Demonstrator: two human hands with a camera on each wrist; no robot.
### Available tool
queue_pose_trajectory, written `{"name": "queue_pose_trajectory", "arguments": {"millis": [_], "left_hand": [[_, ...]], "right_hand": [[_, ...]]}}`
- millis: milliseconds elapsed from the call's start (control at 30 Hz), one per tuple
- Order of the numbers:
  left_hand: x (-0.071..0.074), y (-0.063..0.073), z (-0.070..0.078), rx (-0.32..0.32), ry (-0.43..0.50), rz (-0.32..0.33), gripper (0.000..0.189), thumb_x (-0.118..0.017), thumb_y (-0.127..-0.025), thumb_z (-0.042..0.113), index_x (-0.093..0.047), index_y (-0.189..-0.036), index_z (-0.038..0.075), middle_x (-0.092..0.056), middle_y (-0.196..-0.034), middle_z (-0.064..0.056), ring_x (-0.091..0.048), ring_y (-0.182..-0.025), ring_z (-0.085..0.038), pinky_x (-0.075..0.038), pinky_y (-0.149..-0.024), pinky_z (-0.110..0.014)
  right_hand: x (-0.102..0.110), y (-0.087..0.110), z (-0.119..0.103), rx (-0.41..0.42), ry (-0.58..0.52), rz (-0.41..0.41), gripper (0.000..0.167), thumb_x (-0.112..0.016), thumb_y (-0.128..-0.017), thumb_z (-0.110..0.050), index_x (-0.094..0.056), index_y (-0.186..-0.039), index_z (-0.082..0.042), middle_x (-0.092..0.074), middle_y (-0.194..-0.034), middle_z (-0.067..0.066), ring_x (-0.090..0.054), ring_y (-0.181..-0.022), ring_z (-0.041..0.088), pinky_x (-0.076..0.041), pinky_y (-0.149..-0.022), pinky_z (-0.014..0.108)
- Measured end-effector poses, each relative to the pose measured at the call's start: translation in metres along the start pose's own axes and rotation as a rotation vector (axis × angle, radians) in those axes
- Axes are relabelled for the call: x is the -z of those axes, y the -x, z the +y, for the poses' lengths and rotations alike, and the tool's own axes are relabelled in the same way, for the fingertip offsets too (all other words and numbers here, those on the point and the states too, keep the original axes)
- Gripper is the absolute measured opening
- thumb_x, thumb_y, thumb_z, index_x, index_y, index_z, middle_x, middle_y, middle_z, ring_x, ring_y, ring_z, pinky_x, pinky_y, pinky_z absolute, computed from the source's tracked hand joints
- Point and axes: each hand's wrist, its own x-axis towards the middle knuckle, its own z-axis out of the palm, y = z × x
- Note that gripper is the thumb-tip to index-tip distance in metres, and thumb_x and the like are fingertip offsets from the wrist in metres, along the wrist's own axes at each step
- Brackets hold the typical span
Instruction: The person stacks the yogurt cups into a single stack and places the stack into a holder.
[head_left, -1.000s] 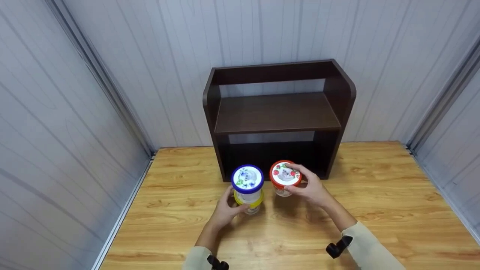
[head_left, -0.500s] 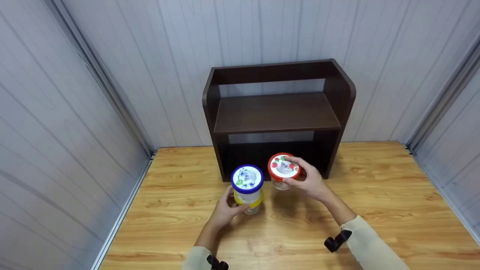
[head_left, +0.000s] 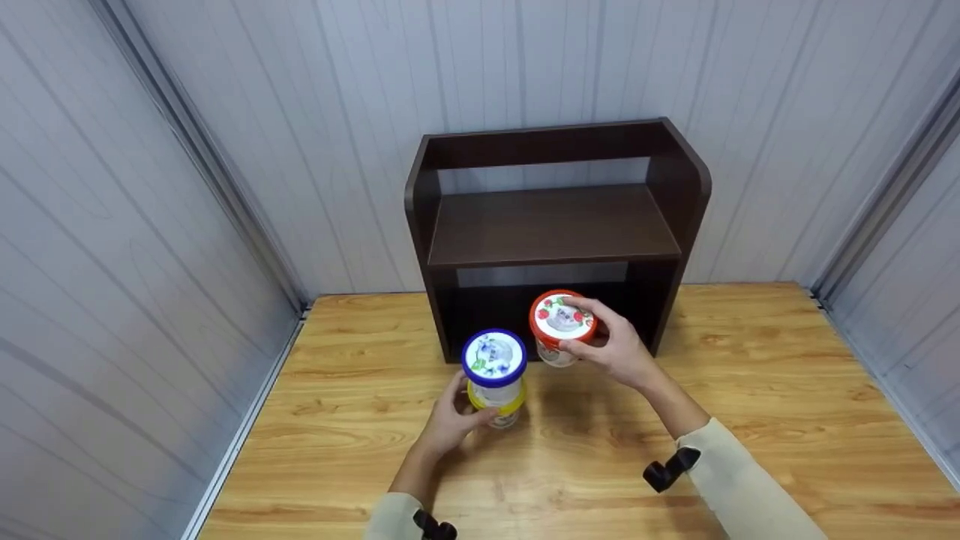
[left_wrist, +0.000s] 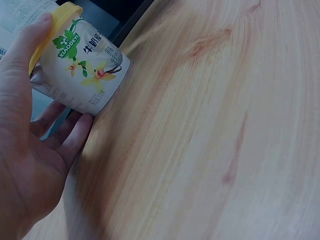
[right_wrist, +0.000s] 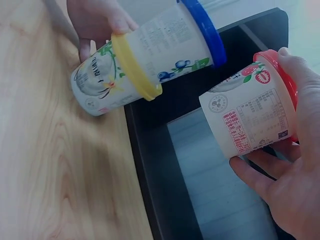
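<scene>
A white yogurt cup with a yellow lid [left_wrist: 82, 65] stands on the wooden table, gripped between the thumb and fingers of my left hand [head_left: 450, 424]. Directly on top of that lid sits a blue-lidded yogurt cup [head_left: 493, 358], printed with blueberries in the right wrist view. My right hand [head_left: 622, 352] holds a red-lidded yogurt cup [right_wrist: 250, 107] in the air, thumb and fingers around its lid and side. Strawberries decorate this cup [head_left: 561, 319], which is just right of the blue lid and apart from it. My palm hides part of its red lid in the right wrist view.
Behind the cups stands a dark brown two-tier shelf [head_left: 555, 225], its lower compartment [head_left: 480, 307] facing me. Light panelled walls [head_left: 360, 150] enclose the wooden table [head_left: 337, 420] at the back and sides.
My right hand has raised the red-lidded yogurt cup, moving it slightly left and toward the shelf. The left hand and the two stacked cups have stayed in place.
</scene>
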Motion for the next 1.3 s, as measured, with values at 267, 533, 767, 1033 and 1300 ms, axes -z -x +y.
{"name": "queue_pose_trajectory", "arguments": {"millis": [267, 533, 767, 1033, 1300], "left_hand": [[0.001, -0.005, -0.013, -0.03, -0.002, 0.002, 0.091, -0.094, -0.094, 0.024, -0.044, -0.167, 0.002, -0.065, -0.15, -0.025, -0.065, -0.138, -0.031, -0.054, -0.123, -0.044], [0.004, -0.022, -0.06, -0.061, 0.061, 0.009, 0.091, -0.098, -0.089, 0.028, -0.051, -0.166, 0.019, -0.07, -0.144, -0.006, -0.067, -0.132, -0.017, -0.055, -0.117, -0.032], [0.0, -0.004, -0.007, -0.037, 0.038, -0.003, 0.093, -0.094, -0.094, 0.025, -0.043, -0.168, -0.001, -0.062, -0.152, -0.028, -0.063, -0.138, -0.031, -0.051, -0.119, -0.036], [0.003, -0.006, -0.019, -0.093, 0.017, -0.011, 0.093, -0.093, -0.095, 0.031, -0.044, -0.17, 0.006, -0.066, -0.15, -0.02, -0.065, -0.135, -0.025, -0.054, -0.117, -0.034], [-0.003, -0.001, 0.003, 0.039, 0.029, 0.014, 0.091, -0.09, -0.096, 0.014, -0.04, -0.172, 0.002, -0.061, -0.157, -0.025, -0.062, -0.139, -0.027, -0.05, -0.118, -0.032]], "right_hand": [[0.002, -0.007, -0.013, -0.001, -0.006, -0.007, 0.066, -0.086, -0.099, -0.011, -0.061, -0.16, -0.009, -0.065, -0.152, 0.024, -0.066, -0.127, 0.028, -0.058, -0.096, 0.015], [0.003, -0.014, -0.027, 0.023, -0.01, -0.012, 0.067, -0.085, -0.1, -0.011, -0.059, -0.161, -0.01, -0.065, -0.151, 0.024, -0.066, -0.127, 0.029, -0.059, -0.095, 0.017], [0.0, -0.019, -0.038, 0.044, -0.015, -0.02, 0.067, -0.084, -0.1, -0.011, -0.059, -0.162, -0.01, -0.066, -0.15, 0.024, -0.067, -0.125, 0.028, -0.06, -0.093, 0.018], [-0.006, -0.022, -0.049, 0.071, -0.019, -0.029, 0.067, -0.086, -0.099, -0.011, -0.06, -0.161, -0.011, -0.066, -0.15, 0.023, -0.068, -0.125, 0.029, -0.061, -0.094, 0.018], [-0.016, -0.024, -0.058, 0.103, -0.013, -0.054, 0.068, -0.087, -0.098, -0.014, -0.06, -0.161, -0.012, -0.068, -0.15, 0.021, -0.069, -0.122, 0.025, -0.063, -0.093, 0.022]]}}
